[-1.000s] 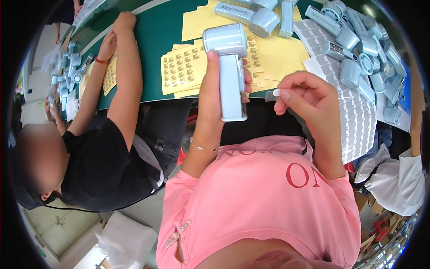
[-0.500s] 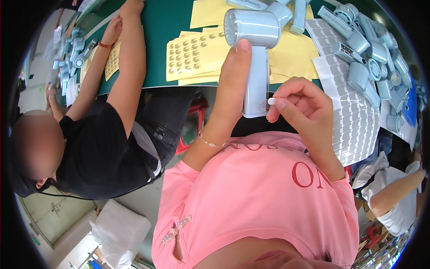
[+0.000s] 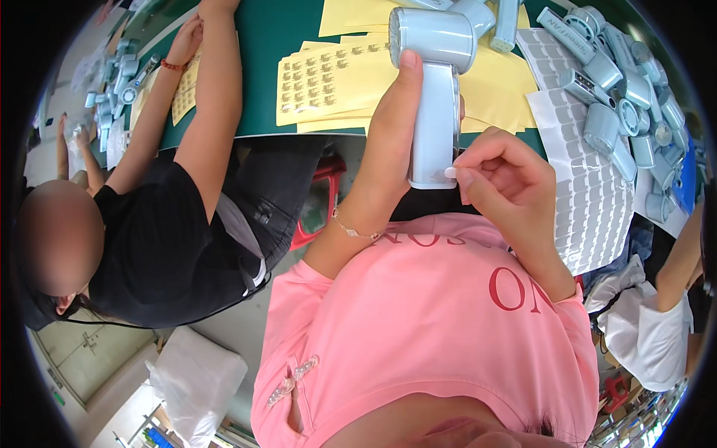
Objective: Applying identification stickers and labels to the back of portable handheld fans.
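A light blue handheld fan [image 3: 435, 123] stands upright in front of me, its round head at the far end. My left hand [image 3: 396, 112] is wrapped round its handle from the left, thumb near the head; the other fingers are mostly hidden behind the handle. At the lower right corner of the handle, my right hand [image 3: 504, 168] pinches a small white sticker tab [image 3: 450, 172] between thumb and forefinger. The tab touches or nearly touches the handle, and faint small print shows beside it. A sheet of grey stickers [image 3: 590, 201] hangs over the table edge by my right wrist.
Yellow sticker sheets [image 3: 314, 86] lie on the green table [image 3: 258, 67] beyond my hands. Several light blue fans [image 3: 605, 123] are heaped at the far right. On the left sits a co-worker in a black top [image 3: 160, 254], arms on the table. A red stool [image 3: 321, 198] stands between us.
The fan has shifted slightly right and away from me, its handle turned a little. The white tab, beside the handle before, is now at its lower right corner.
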### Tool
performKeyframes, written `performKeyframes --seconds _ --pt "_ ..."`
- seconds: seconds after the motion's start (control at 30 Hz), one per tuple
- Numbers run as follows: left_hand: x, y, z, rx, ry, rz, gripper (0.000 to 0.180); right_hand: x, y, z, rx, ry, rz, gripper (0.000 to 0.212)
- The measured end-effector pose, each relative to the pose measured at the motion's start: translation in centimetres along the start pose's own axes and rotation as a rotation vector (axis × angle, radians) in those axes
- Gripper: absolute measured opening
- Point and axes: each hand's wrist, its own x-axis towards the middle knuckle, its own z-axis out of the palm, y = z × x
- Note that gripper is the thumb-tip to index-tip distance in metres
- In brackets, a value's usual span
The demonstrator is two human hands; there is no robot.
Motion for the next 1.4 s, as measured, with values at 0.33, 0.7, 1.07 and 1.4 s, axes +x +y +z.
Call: performKeyframes --seconds 0.33,0.7,1.07,1.4 --pt "-0.2 0.2 -0.1 -0.052 0.013 -0.004 0.057 0.1 0.3 0.4 0.029 0.01 0.01 0.008" --pt "-0.4 0.1 -0.5 -0.068 -0.015 -0.009 0.056 0.0 0.2 0.6 -0.011 0.014 0.026 0.008" --pt "-0.1 -0.4 -0.6 0.031 0.047 0.087 0.055 0.5 -0.4 0.9 -0.649 0.022 -0.168 0.007" --pt "5.6 3.7 -5.3 0.338 0.151 0.188 0.059 1.5 1.3 -2.8 -0.099 0.312 -0.109 0.009"
